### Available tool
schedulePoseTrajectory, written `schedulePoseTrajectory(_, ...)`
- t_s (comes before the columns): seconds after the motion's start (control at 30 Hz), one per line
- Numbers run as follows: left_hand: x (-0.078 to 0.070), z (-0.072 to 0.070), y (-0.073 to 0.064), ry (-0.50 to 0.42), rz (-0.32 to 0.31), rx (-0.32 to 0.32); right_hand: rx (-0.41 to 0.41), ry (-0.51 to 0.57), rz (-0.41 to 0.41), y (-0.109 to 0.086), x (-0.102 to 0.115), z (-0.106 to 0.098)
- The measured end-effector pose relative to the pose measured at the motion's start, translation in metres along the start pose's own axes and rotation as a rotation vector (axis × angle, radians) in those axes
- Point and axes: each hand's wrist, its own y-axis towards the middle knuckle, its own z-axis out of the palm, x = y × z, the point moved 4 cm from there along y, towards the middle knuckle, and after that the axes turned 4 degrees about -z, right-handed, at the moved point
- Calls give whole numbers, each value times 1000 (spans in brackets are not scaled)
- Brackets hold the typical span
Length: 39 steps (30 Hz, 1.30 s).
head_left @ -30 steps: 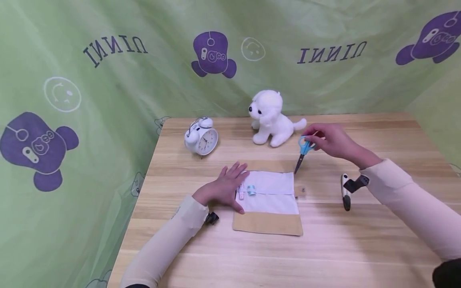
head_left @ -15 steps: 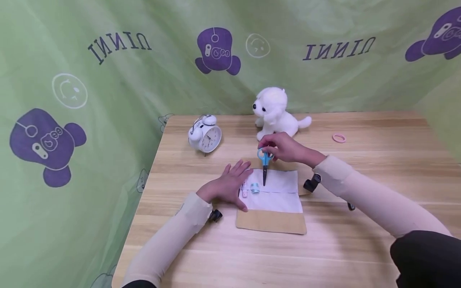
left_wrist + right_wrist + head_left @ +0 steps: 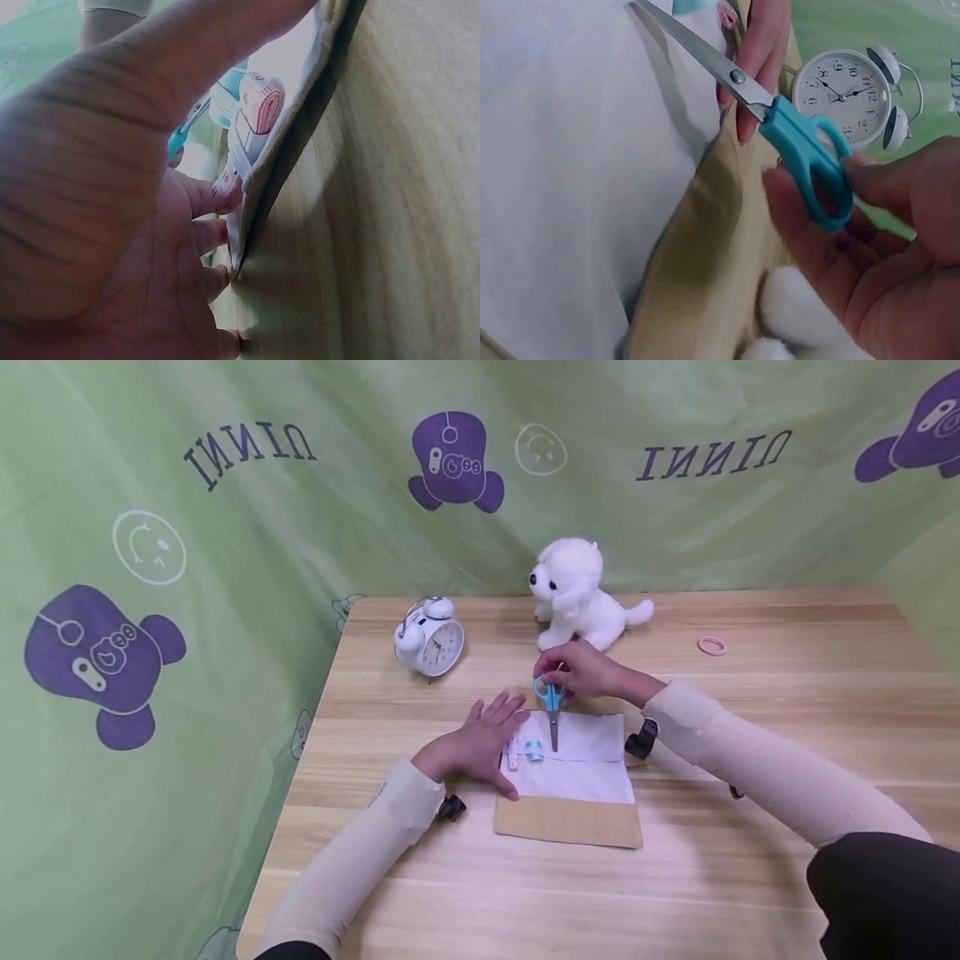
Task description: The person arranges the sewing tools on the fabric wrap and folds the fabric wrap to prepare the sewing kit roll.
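Observation:
A tan fabric roll-up pouch lies unfolded, its white lining facing up. My left hand rests on its left edge with fingers spread. Close by that hand, a pink-and-white tape measure sits under an elastic band on the lining. Beside it is a small blue-green roll, also at the band. My right hand pinches the blue handles of a pair of scissors between thumb and fingers. The scissors' blades point down over the lining, their tips right near the band, to the right of the roll.
A white alarm clock stands at the back left of the wooden table. Behind my right hand sits a white plush dog. A pink ring lies at the back right. My right forearm mostly hides a utility knife.
My right hand has carried the scissors leftward from the pouch's right side to over its lining, exposing the pink ring and covering most of the utility knife. My left hand has stayed put.

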Motion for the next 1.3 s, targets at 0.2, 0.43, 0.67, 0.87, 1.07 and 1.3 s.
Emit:
schedulePoseTrajectory(0.2,0,0,-1,6,5,-2,39,5,35,-1,-7,9)
schedulePoseTrajectory(0.43,0,-4,-1,5,-5,-16,24,-103,63,-4,-10,12)
schedulePoseTrajectory(0.67,-1,-4,-3,-14,-3,-4,-6,-91,208,-15,-12,13)
schedulePoseTrajectory(0.87,2,3,-1,-15,-11,-1,36,20,267,-19,-14,23)
schedulePoseTrajectory(1.07,2,5,-3,-23,-12,1,40,-2,253,-21,-15,35)
schedulePoseTrajectory(1.3,0,3,-3,-17,-3,-13,21,-172,175,-29,-4,33)
